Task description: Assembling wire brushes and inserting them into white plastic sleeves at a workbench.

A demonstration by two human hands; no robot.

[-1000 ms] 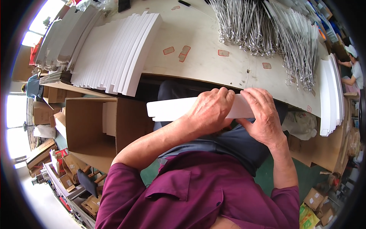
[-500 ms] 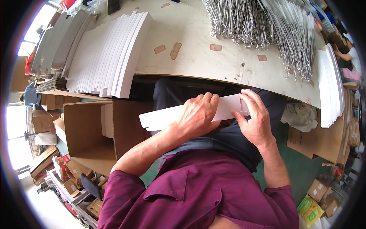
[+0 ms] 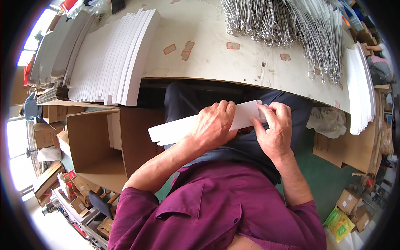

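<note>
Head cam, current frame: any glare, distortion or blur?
Head view: windows at left blown out to white; head view: fisheye bows the front edge of the table, corners fall to black; head view: left hand, right hand and carton look fairly sharp, no obvious motion blur.

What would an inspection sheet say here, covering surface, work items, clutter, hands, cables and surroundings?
Surface: pale tabletop, with red-edged patches and dark marks.
Work items: long white carton above the lap; row of white cartons at table left; metal rods with looped ends at far right.
Clutter: clear plastic wrap by the table's far left.
Hands: left hand grips the long carton's middle; right hand touches its right end.
Cables: nothing seen clearly.
Surroundings: open cardboard box left of the lap; white plastic bag below the table's right.
</note>
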